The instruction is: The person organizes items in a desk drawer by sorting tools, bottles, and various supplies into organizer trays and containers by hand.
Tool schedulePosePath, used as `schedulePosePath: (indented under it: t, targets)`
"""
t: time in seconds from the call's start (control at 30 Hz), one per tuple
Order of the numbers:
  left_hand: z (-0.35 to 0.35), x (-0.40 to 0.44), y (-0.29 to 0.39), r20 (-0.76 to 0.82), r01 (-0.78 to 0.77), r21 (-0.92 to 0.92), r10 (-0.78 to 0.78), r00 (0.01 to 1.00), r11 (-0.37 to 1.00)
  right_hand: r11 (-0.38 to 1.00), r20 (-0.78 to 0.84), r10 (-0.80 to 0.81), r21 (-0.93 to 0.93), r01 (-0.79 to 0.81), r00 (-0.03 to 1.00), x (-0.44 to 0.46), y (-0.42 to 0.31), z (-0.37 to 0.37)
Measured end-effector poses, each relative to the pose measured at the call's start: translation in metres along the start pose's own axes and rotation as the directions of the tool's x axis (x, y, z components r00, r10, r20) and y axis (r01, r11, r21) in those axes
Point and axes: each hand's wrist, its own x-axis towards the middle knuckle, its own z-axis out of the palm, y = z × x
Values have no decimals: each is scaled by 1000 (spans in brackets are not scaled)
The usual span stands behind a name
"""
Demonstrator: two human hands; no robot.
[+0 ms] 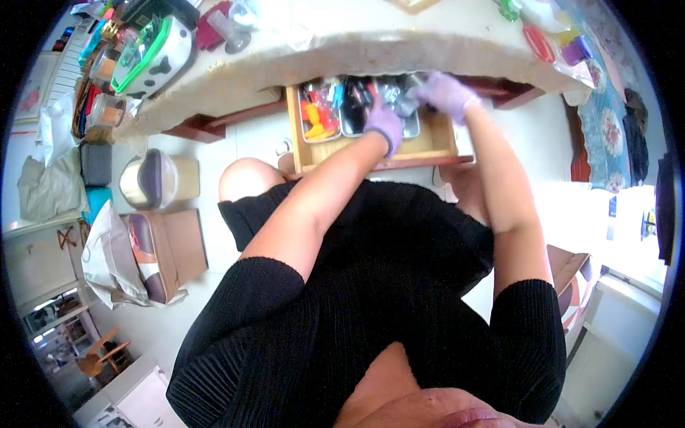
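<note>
An open wooden drawer (421,151) juts out from under the table. In it are a white tray (322,138) with orange, yellow and red items (314,121), and beside that a second tray (412,133) with dark and clear items. My left hand (383,120), in a purple glove, reaches into the second tray; its fingertips are among the items and what they hold is unclear. My right hand (446,96), also gloved, is over the drawer's right back part, blurred by motion, near a clear, greyish item (405,105).
The table edge (342,57) runs above the drawer. On the table stand a white container with a green rim (153,60) and a red item (539,44). A bin (160,178) and a cardboard box (178,250) are at the left on the floor.
</note>
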Motion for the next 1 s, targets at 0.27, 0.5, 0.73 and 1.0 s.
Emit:
schedulePosePath:
  t: [0.27, 0.5, 0.73, 1.0]
  targets:
    - [-10, -19, 7, 8, -89, -140, 91, 996, 986, 883, -230, 73, -437, -170, 970, 31, -15, 64]
    - [-18, -34, 2, 10, -45, -385, 53, 999, 922, 850, -15, 77, -521, -73, 997, 47, -3, 77]
    - [7, -25, 3, -285, -85, -457, -55, 957, 885, 746, 349, -200, -551, 373, 915, 54, 32, 66]
    - [11, -10, 4, -375, -325, -348, 187, 908, 880, 669, -12, -367, -699, 255, 930, 41, 18, 34]
